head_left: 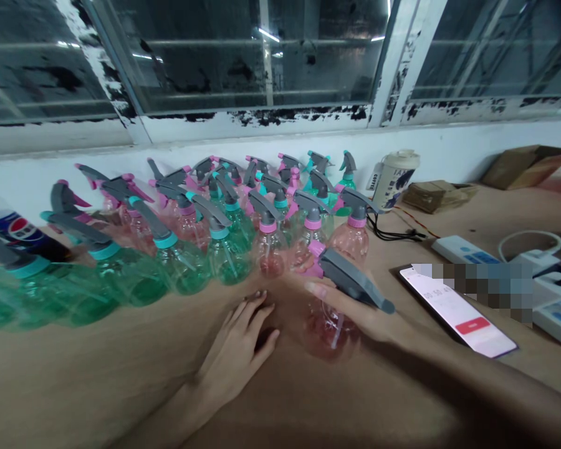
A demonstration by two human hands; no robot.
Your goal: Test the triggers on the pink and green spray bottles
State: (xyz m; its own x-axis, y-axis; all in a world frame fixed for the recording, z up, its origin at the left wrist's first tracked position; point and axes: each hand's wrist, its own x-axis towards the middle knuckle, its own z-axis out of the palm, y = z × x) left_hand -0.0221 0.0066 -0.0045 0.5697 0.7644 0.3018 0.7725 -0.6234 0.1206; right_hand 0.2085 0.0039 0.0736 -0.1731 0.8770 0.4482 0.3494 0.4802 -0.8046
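Apparent handling step: my right hand [371,312] grips a near spray bottle [325,333], my left hand [237,343] nothing. Moving it calls for avoiding farther bottles [230,259].

Bare left hand [234,352] and bare right hand [362,312], low in the frame.
Slim, tapering fingers [249,313] and a narrow wrist [200,391] show at lower centre, the left forearm [166,415] uncovered to the bottom edge. Right of centre, the other hand is partly hidden; its right forearm [486,380] is uncovered to the right edge.
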